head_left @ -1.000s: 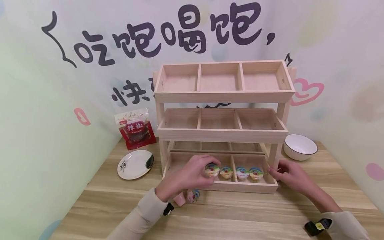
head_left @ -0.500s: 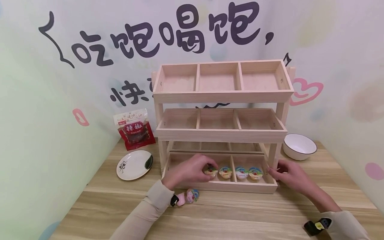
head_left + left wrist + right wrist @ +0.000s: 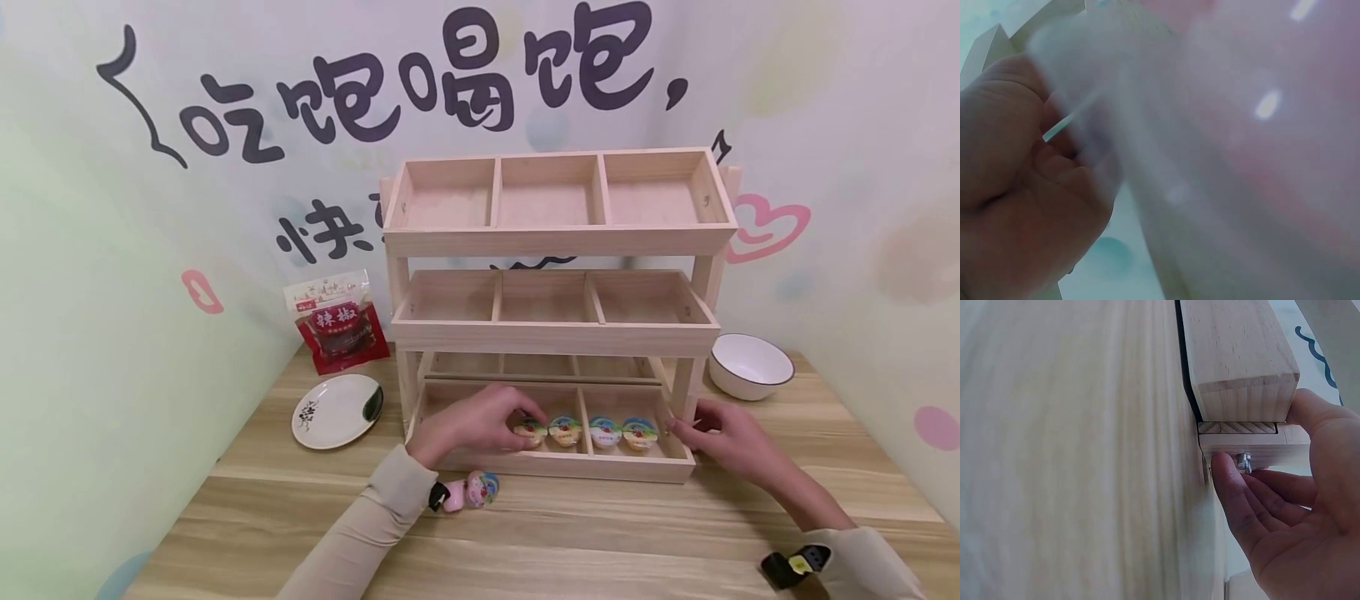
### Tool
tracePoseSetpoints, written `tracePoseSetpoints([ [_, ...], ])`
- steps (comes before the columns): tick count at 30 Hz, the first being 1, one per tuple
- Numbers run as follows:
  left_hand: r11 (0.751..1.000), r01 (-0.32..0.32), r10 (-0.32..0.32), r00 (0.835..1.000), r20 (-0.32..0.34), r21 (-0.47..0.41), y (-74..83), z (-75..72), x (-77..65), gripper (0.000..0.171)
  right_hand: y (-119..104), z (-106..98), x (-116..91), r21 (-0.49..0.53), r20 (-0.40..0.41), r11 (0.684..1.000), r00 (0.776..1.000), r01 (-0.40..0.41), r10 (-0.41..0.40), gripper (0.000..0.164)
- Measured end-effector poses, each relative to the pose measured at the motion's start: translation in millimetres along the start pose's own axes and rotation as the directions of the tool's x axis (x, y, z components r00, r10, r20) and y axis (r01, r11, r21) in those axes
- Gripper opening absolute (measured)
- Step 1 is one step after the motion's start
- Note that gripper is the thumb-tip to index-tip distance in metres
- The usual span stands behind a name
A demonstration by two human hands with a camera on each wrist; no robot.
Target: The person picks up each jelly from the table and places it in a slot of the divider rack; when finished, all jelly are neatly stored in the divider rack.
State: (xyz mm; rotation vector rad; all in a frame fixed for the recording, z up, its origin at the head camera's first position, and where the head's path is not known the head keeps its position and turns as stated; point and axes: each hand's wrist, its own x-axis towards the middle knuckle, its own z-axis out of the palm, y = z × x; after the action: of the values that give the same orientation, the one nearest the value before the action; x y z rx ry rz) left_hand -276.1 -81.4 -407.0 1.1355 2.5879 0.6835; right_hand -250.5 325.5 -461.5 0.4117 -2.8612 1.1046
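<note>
Two cups, a pink cup [image 3: 454, 497] and a printed-lid cup [image 3: 482, 489], lie on the table [image 3: 600, 542] beside my left wrist, not yet in the rack [image 3: 558, 244]. My left hand [image 3: 483, 421] pinches a third cup [image 3: 532, 432] in the bottom tray's [image 3: 637, 472] middle compartment; I can't tell whether it bears on the floor, so I judge it unfinished. Just right of it stands a loose fourth cup [image 3: 565, 431]; past the divider [image 3: 586, 421], two right-hand cups [image 3: 639, 433] sit side by side. Those three look settled. Rightmost, my right hand [image 3: 731, 437] grips the rack's side.
</note>
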Motion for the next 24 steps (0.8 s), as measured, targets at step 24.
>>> tracePoseSetpoints([
  [24,0.997,-0.073,0.074,0.993,-0.09,0.01,-3.5,0.8,-19.1,0.041,1,0,0,0.002,0.013,1.0,1.0,-0.008,0.008,0.042],
])
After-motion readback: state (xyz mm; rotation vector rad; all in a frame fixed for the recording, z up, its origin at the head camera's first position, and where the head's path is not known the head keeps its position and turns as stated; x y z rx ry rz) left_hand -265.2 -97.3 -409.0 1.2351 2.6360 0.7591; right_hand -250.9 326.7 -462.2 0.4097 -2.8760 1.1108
